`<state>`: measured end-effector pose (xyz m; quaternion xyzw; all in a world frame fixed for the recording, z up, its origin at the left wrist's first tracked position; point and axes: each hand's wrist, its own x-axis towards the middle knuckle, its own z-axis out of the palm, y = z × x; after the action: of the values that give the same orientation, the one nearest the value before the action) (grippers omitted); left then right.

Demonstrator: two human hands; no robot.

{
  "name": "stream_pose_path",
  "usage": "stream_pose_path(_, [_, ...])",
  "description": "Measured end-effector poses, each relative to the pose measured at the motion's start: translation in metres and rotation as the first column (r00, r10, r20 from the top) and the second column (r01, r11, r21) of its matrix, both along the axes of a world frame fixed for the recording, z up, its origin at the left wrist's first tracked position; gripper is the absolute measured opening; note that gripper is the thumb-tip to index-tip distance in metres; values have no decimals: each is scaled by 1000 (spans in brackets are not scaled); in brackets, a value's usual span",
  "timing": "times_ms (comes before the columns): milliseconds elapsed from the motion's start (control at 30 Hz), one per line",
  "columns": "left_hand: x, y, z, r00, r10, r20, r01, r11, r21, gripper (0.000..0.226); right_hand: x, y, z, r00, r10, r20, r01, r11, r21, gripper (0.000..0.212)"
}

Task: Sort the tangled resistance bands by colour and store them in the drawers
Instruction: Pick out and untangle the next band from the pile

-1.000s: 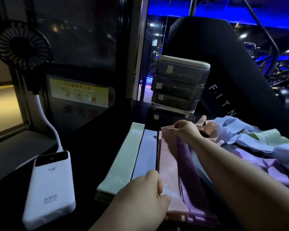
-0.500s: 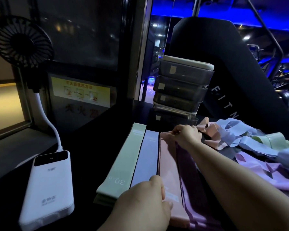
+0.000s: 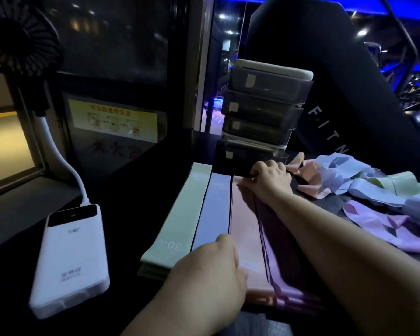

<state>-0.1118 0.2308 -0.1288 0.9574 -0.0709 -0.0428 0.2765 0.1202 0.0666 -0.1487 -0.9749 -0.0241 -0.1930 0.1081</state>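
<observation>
Four bands lie flat on the bench (image 3: 131, 204), side by side and touching along their long edges: a green band (image 3: 177, 221) marked "30", then a blue band (image 3: 215, 209), a pink band (image 3: 244, 229) and a purple band (image 3: 284, 267) furthest right, mostly in the shadow of the right forearm. More edges show under their near ends, so each looks like a small stack. Both hands are on the pink one. The left hand (image 3: 209, 270) has its fingers curled round the near end with the thumb tip up by the seam with the blue band, and the right hand (image 3: 272, 177) sits knuckles-up at the far end, fingers bunched together and pinching that end down. Off to the right there's a tangle (image 3: 364, 187) of pink, blue, green and purple bands in a loose heap, close to the right hand but apart from the flat row. The drawers (image 3: 264, 105) – a dark stack with small pale labels – stand just behind the far ends of the row. On the left is a white power bank (image 3: 68, 260) lying flat, well apart from the bands, with a white gooseneck going up to a black fan (image 3: 17, 40).
</observation>
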Motion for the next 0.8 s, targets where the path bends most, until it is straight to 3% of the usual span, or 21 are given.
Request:
stream_pose_path(433, [3,2,-2,998,69,1,-69,997,-43,20,-12,2,7,1000,17,26,-18,1000,10,38])
stream_pose_path(633, [5,-5,-1,992,119,42,-114,988,-102,24,-30,-14,13,999,21,27,-23,995,100,38])
stream_pose_path(800, [-2,-21,3,982,149,115,-144,988,-52,24,-56,-46,12,999,-4,32,-3,976,217,29])
